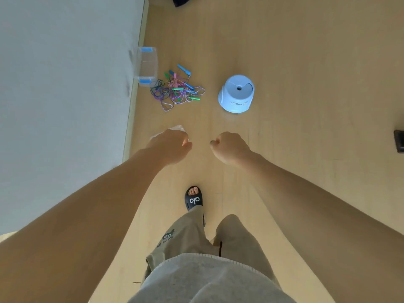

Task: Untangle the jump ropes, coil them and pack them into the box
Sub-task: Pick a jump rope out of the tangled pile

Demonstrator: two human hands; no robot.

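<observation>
The jump ropes (177, 88) lie tangled on the floor ahead, nearer my left hand (169, 146); its curled fingers seem to hold something clear, and my right hand (229, 147) is an empty fist.

A smooth, pale wood-look floor (284, 62) with a soft sheen holds a clear plastic box (147, 65) at upper left, thin braided cords with glossy plastic handles (177, 88), and a matt light-blue plastic stool (236, 94), beside a matt grey wall (61, 84).
</observation>
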